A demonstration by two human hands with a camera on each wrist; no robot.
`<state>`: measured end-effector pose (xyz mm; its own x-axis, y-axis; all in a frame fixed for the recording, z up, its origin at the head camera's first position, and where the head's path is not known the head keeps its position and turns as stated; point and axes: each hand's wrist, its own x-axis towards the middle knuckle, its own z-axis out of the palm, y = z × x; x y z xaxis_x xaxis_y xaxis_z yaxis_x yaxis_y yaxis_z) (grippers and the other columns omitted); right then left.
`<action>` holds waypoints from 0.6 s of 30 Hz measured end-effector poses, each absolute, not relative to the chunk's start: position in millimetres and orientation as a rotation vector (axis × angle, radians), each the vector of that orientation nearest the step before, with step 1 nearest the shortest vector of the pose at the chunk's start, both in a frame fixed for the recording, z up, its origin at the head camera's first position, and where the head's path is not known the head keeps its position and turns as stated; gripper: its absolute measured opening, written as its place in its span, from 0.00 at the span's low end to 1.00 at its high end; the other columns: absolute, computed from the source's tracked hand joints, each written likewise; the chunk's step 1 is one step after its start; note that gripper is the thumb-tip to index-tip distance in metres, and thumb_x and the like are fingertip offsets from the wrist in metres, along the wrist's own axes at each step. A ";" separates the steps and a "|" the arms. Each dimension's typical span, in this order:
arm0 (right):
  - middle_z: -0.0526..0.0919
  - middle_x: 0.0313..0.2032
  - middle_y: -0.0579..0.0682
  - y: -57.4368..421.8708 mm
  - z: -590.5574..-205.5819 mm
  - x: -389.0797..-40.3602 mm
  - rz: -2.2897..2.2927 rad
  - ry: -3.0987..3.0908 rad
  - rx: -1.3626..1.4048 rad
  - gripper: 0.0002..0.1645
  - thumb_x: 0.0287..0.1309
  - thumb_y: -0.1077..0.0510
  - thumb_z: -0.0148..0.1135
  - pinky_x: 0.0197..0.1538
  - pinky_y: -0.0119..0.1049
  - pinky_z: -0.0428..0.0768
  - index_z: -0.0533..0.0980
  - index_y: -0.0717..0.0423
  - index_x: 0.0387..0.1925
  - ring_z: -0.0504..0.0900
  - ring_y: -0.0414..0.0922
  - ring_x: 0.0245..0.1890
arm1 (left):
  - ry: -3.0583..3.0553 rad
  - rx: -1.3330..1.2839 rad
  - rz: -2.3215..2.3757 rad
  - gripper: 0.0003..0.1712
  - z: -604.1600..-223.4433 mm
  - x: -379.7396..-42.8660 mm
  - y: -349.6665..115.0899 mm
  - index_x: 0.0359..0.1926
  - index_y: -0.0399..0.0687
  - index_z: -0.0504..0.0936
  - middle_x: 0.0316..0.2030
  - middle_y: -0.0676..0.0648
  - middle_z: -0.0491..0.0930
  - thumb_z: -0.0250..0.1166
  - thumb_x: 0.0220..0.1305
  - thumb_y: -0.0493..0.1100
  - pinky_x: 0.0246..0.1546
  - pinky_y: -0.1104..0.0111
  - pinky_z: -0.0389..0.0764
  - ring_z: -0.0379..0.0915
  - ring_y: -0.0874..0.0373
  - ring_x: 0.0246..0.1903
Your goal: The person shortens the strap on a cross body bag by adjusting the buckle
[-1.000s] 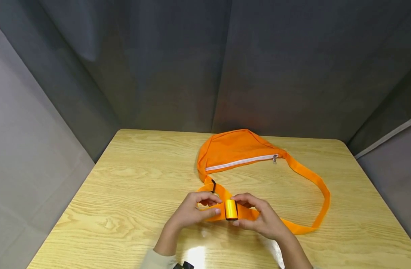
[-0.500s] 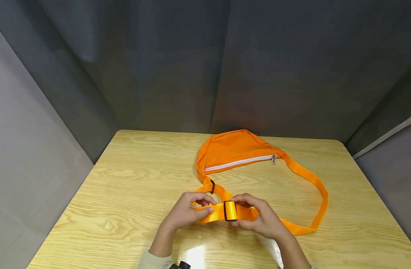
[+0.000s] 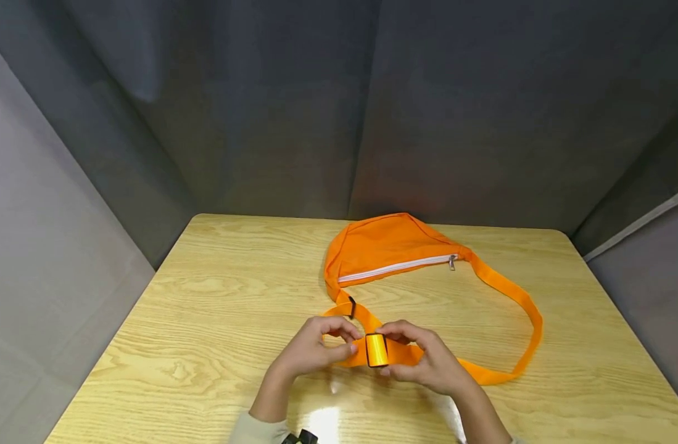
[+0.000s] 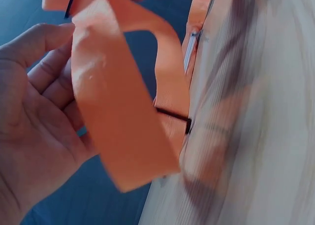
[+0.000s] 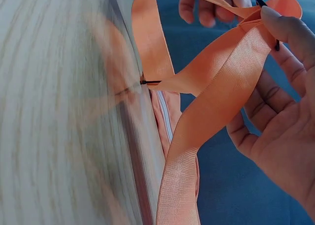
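Note:
An orange waist bag (image 3: 391, 243) lies at the back of the table, its pale zipper (image 3: 396, 267) facing the front. From it runs a long orange strap (image 3: 535, 327), looping right and forward to my hands. My left hand (image 3: 311, 348) pinches the strap just left of a black slider buckle (image 3: 367, 353), with orange webbing wrapped over its middle. Thumb and fingers of my right hand (image 3: 430, 357) pinch that buckle at its right side. A second black strap ring (image 4: 172, 114) sits near the bag's left end. In the left wrist view, a flat strap loop hangs beside my left palm.
The wooden table (image 3: 205, 320) extends to both sides of the hands. Dark grey curtain (image 3: 272, 123) stands behind it, with lighter grey panels (image 3: 55, 246) at the sides. Glare shows on the tabletop near the front.
The buckle has tilted back and forth and shifted slightly left. My left hand moved a little left along with the strap, then partly back right. The bag stays in place.

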<state>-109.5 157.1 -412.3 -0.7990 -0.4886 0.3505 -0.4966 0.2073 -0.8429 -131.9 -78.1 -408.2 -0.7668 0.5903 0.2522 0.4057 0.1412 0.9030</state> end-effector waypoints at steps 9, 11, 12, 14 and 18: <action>0.80 0.41 0.44 163.0 -437.8 -120.0 1.688 -2.435 1.009 0.30 0.39 0.63 0.76 0.41 0.44 0.75 0.75 0.51 0.48 0.78 0.49 0.36 | 2.255 0.953 1.714 0.06 -406.1 -128.9 -74.3 0.36 0.34 0.79 0.33 0.40 0.79 0.63 0.56 0.29 0.43 0.56 0.74 0.73 0.55 0.34; 0.80 0.42 0.43 166.1 -442.9 -122.8 1.674 -2.436 1.012 0.30 0.40 0.60 0.76 0.42 0.43 0.75 0.75 0.48 0.49 0.78 0.46 0.36 | 2.276 0.947 1.693 0.06 -405.9 -129.2 -76.4 0.36 0.35 0.79 0.32 0.42 0.78 0.63 0.57 0.29 0.42 0.57 0.74 0.72 0.59 0.33; 0.80 0.42 0.43 167.4 -443.9 -123.5 1.662 -2.428 1.019 0.30 0.40 0.60 0.76 0.41 0.42 0.75 0.75 0.48 0.49 0.78 0.45 0.36 | 2.285 0.940 1.682 0.06 -405.8 -129.5 -77.8 0.36 0.35 0.79 0.31 0.42 0.78 0.62 0.57 0.29 0.42 0.59 0.74 0.71 0.60 0.33; 0.80 0.43 0.44 169.5 -444.9 -124.4 1.647 -2.412 1.030 0.30 0.41 0.59 0.76 0.41 0.43 0.75 0.75 0.48 0.50 0.78 0.45 0.36 | 2.290 0.909 1.666 0.06 -405.8 -129.6 -81.7 0.37 0.35 0.79 0.30 0.44 0.77 0.62 0.57 0.28 0.40 0.61 0.73 0.70 0.60 0.33; 0.80 0.43 0.43 172.5 -445.4 -123.7 1.627 -2.406 1.004 0.30 0.41 0.59 0.76 0.42 0.42 0.75 0.76 0.48 0.49 0.77 0.47 0.36 | 2.279 0.824 1.647 0.07 -405.9 -128.6 -92.1 0.37 0.35 0.79 0.28 0.46 0.75 0.61 0.56 0.27 0.36 0.62 0.71 0.69 0.58 0.33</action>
<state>-123.7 172.5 -445.4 -0.7845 -0.4747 0.3989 -0.5469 0.2267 -0.8059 -128.6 -92.1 -405.9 -0.8214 0.5504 0.1494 0.3146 0.2187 0.9237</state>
